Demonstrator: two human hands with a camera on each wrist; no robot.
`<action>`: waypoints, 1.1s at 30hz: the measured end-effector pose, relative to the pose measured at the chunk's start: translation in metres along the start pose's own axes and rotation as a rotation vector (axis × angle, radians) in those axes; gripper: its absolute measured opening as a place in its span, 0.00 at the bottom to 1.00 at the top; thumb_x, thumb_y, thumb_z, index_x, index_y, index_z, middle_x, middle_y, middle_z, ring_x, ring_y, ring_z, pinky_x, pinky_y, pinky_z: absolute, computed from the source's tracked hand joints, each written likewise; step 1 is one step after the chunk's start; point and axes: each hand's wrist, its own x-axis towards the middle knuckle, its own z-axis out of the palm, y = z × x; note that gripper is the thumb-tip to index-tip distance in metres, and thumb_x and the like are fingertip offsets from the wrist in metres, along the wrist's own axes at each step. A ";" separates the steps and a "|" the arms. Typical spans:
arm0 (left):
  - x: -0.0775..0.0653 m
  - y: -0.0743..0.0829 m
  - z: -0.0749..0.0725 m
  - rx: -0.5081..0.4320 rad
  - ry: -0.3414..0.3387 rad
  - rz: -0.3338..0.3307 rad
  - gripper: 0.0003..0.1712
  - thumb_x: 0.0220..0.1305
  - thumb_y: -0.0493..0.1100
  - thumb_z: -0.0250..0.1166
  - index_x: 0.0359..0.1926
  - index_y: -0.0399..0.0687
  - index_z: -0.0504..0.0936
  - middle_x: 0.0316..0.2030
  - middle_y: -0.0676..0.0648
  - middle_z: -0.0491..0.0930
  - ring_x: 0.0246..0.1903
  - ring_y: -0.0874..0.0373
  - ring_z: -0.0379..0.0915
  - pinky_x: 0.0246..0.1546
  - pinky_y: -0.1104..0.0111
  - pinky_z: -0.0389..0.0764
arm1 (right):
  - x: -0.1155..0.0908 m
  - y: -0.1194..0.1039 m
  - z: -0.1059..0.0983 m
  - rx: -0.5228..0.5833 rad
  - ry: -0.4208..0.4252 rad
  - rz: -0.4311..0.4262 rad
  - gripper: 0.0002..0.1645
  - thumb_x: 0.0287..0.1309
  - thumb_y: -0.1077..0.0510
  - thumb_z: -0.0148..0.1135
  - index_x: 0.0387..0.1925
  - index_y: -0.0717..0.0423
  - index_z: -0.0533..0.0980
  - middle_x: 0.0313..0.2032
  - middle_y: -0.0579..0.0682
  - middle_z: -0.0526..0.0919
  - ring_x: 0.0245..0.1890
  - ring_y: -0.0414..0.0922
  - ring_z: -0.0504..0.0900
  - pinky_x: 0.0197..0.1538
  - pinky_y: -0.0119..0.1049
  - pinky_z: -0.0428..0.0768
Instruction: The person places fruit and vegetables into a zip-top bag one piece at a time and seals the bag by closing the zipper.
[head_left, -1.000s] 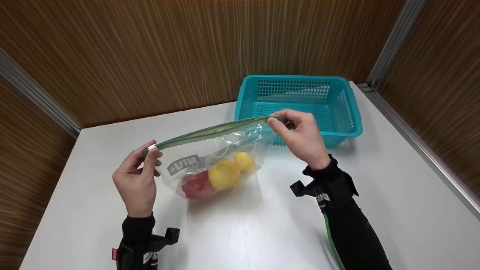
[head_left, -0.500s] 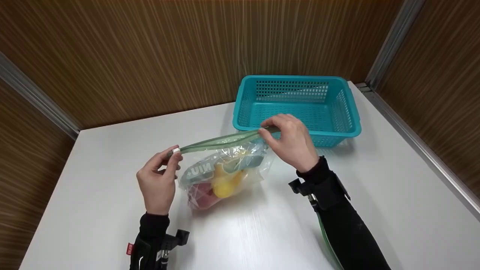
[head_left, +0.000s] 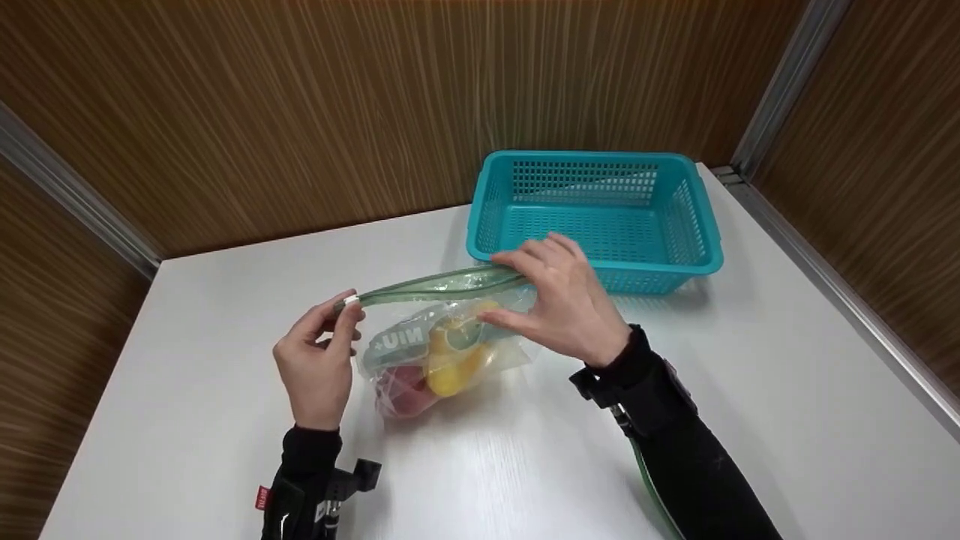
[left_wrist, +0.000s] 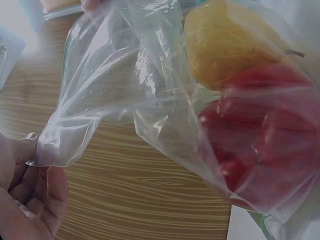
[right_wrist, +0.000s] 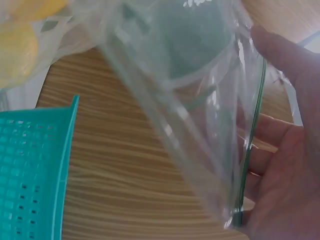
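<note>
A clear zip bag (head_left: 401,341) with a green zip strip and grey-green print is held up above the white table. At its left end, my left hand (head_left: 319,371) pinches the corner by the white slider (head_left: 351,300) between thumb and fingers. My right hand (head_left: 566,307) is at the other end, fingers over the strip and the thumb spread apart from them; in the right wrist view the bag's edge lies between thumb and palm. Through the plastic show a red lobed piece like a bell pepper (left_wrist: 270,135), a yellow pear (left_wrist: 225,45) and another yellow fruit (right_wrist: 17,52).
A turquoise plastic basket (head_left: 705,225) with perforated walls stands behind the right hand at the table's far right. Wood-grain panels (head_left: 322,112) rise behind the white table (head_left: 187,322) and along its sides.
The left hand moved right and slightly down with the bag, then stayed. My right hand slid left along the strip and its thumb came away from the fingers. The bag sagged and folded.
</note>
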 end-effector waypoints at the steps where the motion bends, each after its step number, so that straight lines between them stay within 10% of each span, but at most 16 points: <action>1: 0.000 0.000 0.000 -0.003 0.000 -0.002 0.12 0.60 0.37 0.64 0.44 0.36 0.85 0.30 0.34 0.83 0.24 0.54 0.76 0.20 0.77 0.76 | -0.001 -0.003 0.001 -0.011 -0.013 -0.017 0.38 0.43 0.31 0.68 0.51 0.49 0.79 0.41 0.49 0.84 0.46 0.47 0.79 0.69 0.51 0.63; 15: -0.007 0.010 0.006 -0.004 -0.116 0.060 0.12 0.61 0.35 0.63 0.45 0.36 0.84 0.29 0.35 0.83 0.25 0.52 0.76 0.22 0.80 0.76 | 0.001 0.000 0.011 0.050 0.040 0.077 0.07 0.56 0.52 0.66 0.33 0.50 0.83 0.30 0.47 0.84 0.35 0.45 0.80 0.46 0.40 0.74; 27: -0.015 0.014 0.016 -0.041 -0.178 -0.072 0.06 0.55 0.37 0.68 0.35 0.38 0.85 0.31 0.38 0.86 0.27 0.58 0.82 0.26 0.76 0.79 | -0.001 -0.026 0.031 0.151 -0.031 -0.068 0.10 0.58 0.51 0.64 0.40 0.49 0.82 0.32 0.45 0.83 0.35 0.43 0.79 0.44 0.38 0.76; 33: -0.015 0.016 0.017 -0.006 -0.184 -0.016 0.06 0.57 0.36 0.67 0.36 0.38 0.86 0.32 0.39 0.84 0.30 0.68 0.76 0.23 0.79 0.76 | -0.002 -0.027 0.037 0.286 -0.021 -0.093 0.09 0.58 0.56 0.64 0.41 0.51 0.82 0.35 0.47 0.84 0.38 0.46 0.82 0.44 0.37 0.81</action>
